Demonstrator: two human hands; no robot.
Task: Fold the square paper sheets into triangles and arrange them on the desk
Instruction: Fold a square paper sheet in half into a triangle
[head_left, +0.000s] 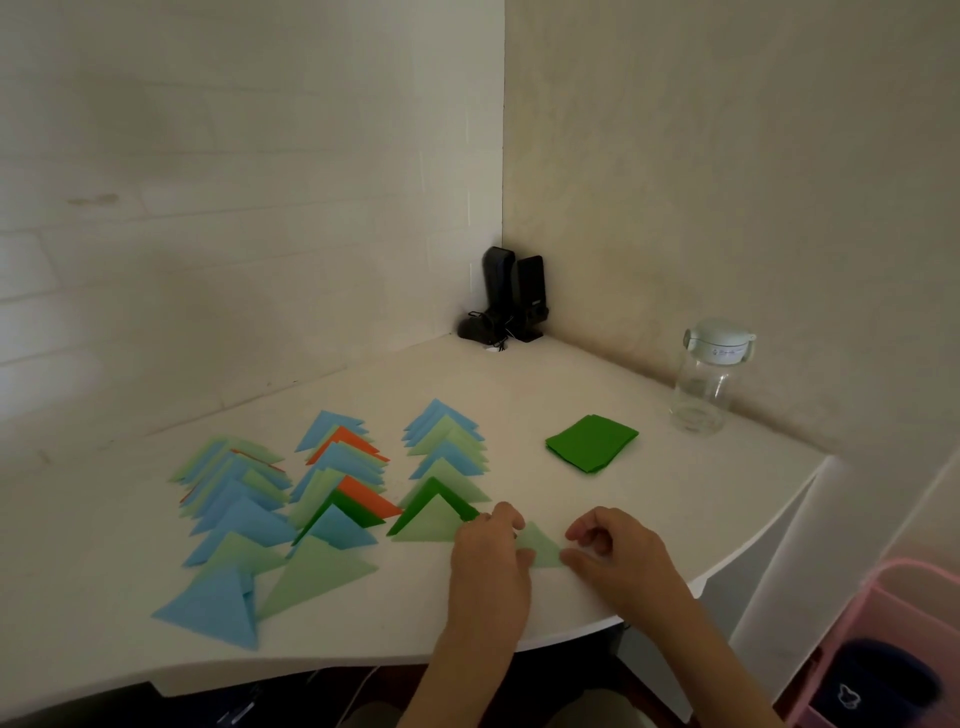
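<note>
At lower centre of the frame, left hand and right hand both pinched a pale green paper triangle on the desk.

Lighting: dim and soft, with a warm, muddy cast over both walls. Brightest patch: the white surface, evenly lit without glare. Shadows: faint and diffuse, deepest beneath the surface's front edge, which fell to near black. Sharpness: soft throughout, the left wall smeared and grainy. Distortion: wide-angle bowing at the edges, the surface rim curving and the corner seam leaning.
</note>
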